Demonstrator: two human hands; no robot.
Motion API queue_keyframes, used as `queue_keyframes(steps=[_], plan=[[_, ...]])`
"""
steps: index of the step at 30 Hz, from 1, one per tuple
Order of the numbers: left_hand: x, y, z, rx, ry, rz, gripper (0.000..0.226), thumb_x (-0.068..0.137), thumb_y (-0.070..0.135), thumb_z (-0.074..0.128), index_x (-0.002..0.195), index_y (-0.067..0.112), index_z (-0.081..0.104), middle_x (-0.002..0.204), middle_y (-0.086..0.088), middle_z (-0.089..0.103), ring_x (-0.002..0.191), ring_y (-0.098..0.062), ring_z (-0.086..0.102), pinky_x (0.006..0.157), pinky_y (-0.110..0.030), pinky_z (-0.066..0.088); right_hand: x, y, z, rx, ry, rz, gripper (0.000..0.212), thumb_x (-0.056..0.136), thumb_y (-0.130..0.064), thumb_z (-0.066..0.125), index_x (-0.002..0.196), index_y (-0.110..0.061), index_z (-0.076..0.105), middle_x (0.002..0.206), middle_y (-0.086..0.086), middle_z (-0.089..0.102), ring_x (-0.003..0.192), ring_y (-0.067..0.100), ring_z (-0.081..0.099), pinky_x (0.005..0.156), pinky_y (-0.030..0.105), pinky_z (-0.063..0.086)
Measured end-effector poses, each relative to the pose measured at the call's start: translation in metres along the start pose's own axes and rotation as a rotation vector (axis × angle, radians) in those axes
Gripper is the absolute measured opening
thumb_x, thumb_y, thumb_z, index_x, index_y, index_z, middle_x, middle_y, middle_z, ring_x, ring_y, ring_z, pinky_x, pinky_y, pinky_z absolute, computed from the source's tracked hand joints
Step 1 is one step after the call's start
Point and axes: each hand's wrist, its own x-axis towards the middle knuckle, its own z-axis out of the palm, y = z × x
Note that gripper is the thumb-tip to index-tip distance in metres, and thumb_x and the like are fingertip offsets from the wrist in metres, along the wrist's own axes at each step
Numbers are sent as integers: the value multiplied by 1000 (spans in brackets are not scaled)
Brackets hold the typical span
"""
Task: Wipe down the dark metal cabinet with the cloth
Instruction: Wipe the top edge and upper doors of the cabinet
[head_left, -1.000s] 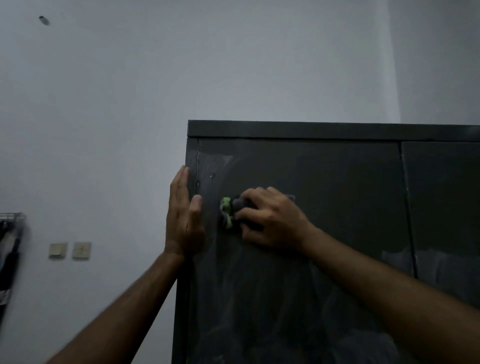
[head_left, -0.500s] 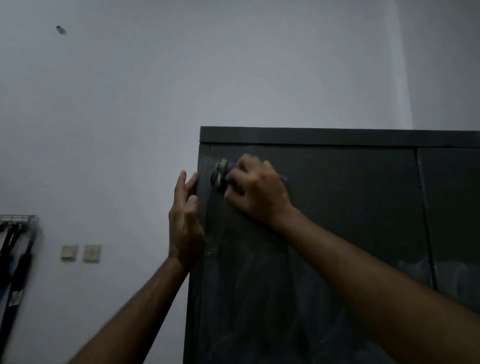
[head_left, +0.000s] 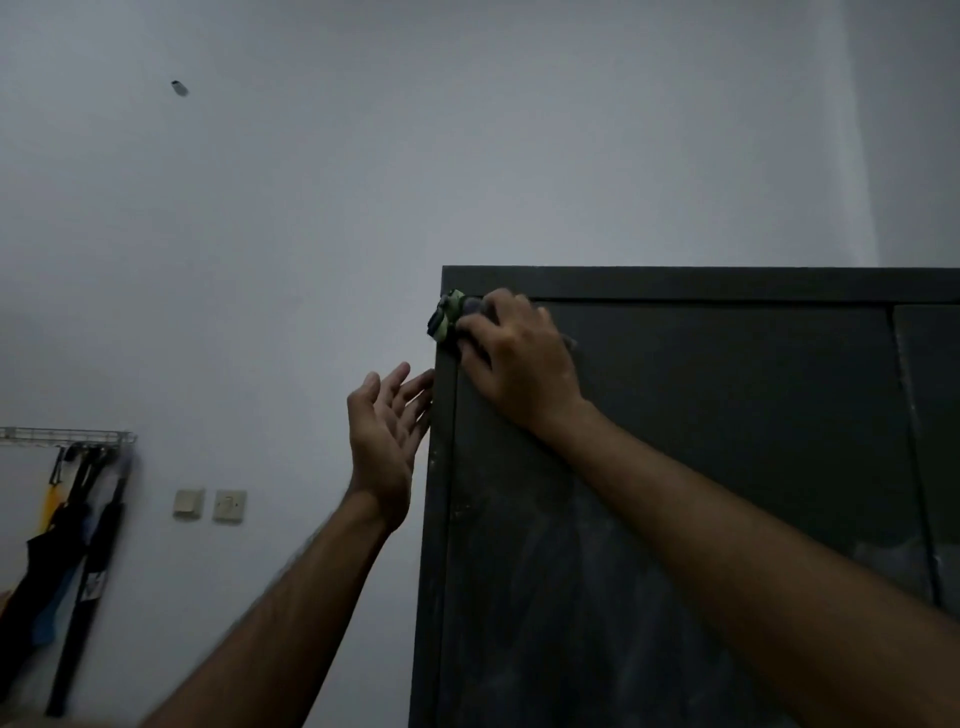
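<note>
The dark metal cabinet (head_left: 727, 415) fills the right half of the head view, its doors streaked with dust lower down. My right hand (head_left: 514, 358) presses a bunched green and grey cloth (head_left: 445, 315) against the cabinet's top left corner, just under the top band. My left hand (head_left: 387, 436) is open, palm turned toward the cabinet's left side, its fingertips at or just touching the left edge below the cloth.
A pale wall (head_left: 260, 260) runs behind and to the left of the cabinet. Two wall switches (head_left: 210, 505) sit low on it. A wire rack (head_left: 67, 435) with hanging dark items and umbrellas is at the far left.
My right hand has slid the cloth up and left from mid-door to the top left corner. My left hand has come off the door front and opened beside the cabinet's edge.
</note>
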Motion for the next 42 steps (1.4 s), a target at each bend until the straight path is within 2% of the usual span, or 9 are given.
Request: queue_keyframes(steps=[7, 12, 18, 23, 29, 33, 35, 39, 42], plan=[[-1, 9, -3, 32, 3, -51, 65, 108, 55, 24, 148, 11, 51, 138, -9, 69, 129, -22, 65, 116, -42, 46, -81, -12, -3, 85, -328, -582, 26, 94, -38, 60, 106, -19, 72, 114, 11, 63, 94, 25, 60, 76, 41, 49], [-7, 6, 1, 102, 8, -41, 60, 110, 51, 22, 147, 15, 52, 135, -2, 70, 126, -15, 66, 115, -37, 47, -29, -2, -4, 45, -12, -17, 27, 97, -33, 57, 113, -16, 72, 113, 14, 59, 97, 31, 57, 79, 47, 46], [-17, 3, 7, 212, -27, 27, 59, 112, 46, 19, 150, 13, 50, 147, -3, 61, 136, -15, 57, 121, -40, 40, -112, 0, -8, 77, -263, -516, 21, 90, -36, 62, 97, -19, 72, 109, 11, 64, 88, 26, 60, 72, 40, 47], [-30, -18, 19, 415, -84, 196, 40, 115, 24, 26, 145, 18, 52, 140, 8, 62, 131, -5, 57, 108, -30, 50, -71, 22, -18, 33, 80, 129, 21, 90, -29, 67, 105, -17, 74, 109, 15, 61, 91, 36, 58, 74, 45, 47], [-31, -27, 28, 485, -28, 243, 71, 100, 45, 27, 158, 3, 38, 163, -17, 40, 152, -29, 38, 126, -54, 31, -137, 32, -25, 76, -206, -499, 16, 92, -31, 63, 92, -18, 72, 110, 13, 66, 87, 31, 59, 73, 40, 45], [-39, -38, 26, 843, -68, 319, 70, 100, 46, 28, 165, 19, 23, 176, 2, 7, 159, -6, 9, 126, -27, 13, -98, 65, -41, -26, 145, 209, 17, 89, -26, 67, 101, -15, 73, 107, 15, 62, 91, 37, 60, 75, 46, 49], [-39, -42, 24, 923, -62, 341, 72, 100, 46, 29, 166, 19, 19, 177, 5, 1, 160, -7, 5, 126, -28, 12, -98, 43, -28, -20, 202, 357, 20, 92, -26, 65, 108, -16, 71, 112, 17, 60, 95, 38, 58, 78, 46, 48], [-35, -45, 19, 964, -75, 381, 78, 99, 54, 26, 167, 18, 16, 177, 4, -1, 161, -8, 3, 128, -31, 11, -153, 35, -26, 52, -112, -317, 20, 94, -30, 64, 108, -18, 71, 116, 17, 62, 92, 33, 60, 75, 42, 46], [-28, -48, 4, 1112, -155, 426, 86, 97, 63, 26, 168, 21, 5, 176, 6, -12, 159, -1, -9, 128, -31, 7, -153, 89, -52, -10, -26, -207, 18, 92, -28, 66, 103, -17, 73, 109, 16, 63, 88, 35, 63, 74, 42, 49]])
